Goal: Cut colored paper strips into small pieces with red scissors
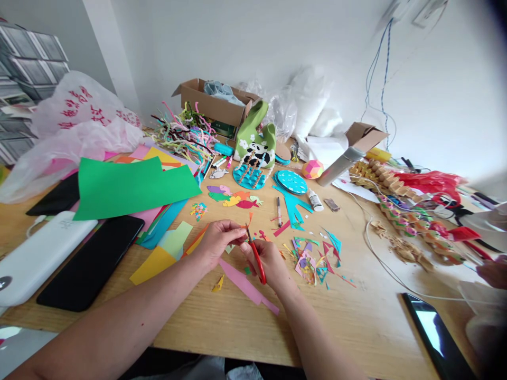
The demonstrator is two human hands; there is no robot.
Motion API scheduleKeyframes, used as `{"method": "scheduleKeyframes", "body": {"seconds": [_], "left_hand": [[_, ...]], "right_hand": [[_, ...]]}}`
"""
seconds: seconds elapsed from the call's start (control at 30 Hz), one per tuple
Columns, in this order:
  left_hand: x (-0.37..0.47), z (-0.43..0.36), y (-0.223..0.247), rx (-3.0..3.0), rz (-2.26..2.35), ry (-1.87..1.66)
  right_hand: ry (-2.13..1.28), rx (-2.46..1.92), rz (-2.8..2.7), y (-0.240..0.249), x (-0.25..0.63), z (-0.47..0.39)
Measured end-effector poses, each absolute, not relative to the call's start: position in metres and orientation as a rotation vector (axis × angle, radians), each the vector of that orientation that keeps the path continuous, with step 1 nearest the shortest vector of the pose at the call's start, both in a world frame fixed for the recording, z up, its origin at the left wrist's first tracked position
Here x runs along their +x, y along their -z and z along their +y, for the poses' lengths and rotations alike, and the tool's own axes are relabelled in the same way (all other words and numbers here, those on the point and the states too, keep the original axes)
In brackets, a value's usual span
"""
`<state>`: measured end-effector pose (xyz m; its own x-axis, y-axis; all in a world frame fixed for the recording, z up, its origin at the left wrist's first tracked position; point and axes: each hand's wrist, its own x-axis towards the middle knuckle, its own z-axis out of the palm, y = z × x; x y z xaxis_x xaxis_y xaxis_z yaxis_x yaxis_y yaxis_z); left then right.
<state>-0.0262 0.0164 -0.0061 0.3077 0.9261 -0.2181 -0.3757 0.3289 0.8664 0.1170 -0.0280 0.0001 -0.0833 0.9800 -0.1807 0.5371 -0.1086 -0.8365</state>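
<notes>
Over the middle of the table, my right hand (272,261) grips red-handled scissors (259,263), blades pointing up and away from me. My left hand (219,240) meets it at the blades, fingertips pinched around a small piece of orange paper (251,216), of which only a sliver shows. Below the hands lies a pink paper strip (247,287) with a yellow scrap (217,284) beside it. Beyond them, several coloured paper fish (233,198) overlap, near a little heap of tiny paper dots (198,211). Cut paper scraps (312,258) are scattered to the right.
Green card (138,190) tops a paper stack at left, near a black phone (93,264) and a white device (47,258). Behind are pipe cleaners (182,132), a panda bag (255,142) and a cardboard box (214,108). Another person's hand (493,272) appears at right, near a phone (435,332).
</notes>
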Motion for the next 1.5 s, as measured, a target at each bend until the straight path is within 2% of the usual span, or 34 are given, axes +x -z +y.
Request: {"method": "scheduleKeyframes", "body": {"seconds": [0.7,1.5], "left_hand": [[-0.0266,0.0161,0.0015,0.925,0.86,-1.012],[-0.0307,0.0193,0.0057,0.761,0.807,-0.875]], "right_hand": [[-1.103,-1.696,-1.682,-0.0009,0.1175,-0.0289],[-1.125,-1.694,-1.734,-0.003,0.1204,-0.0285]]}}
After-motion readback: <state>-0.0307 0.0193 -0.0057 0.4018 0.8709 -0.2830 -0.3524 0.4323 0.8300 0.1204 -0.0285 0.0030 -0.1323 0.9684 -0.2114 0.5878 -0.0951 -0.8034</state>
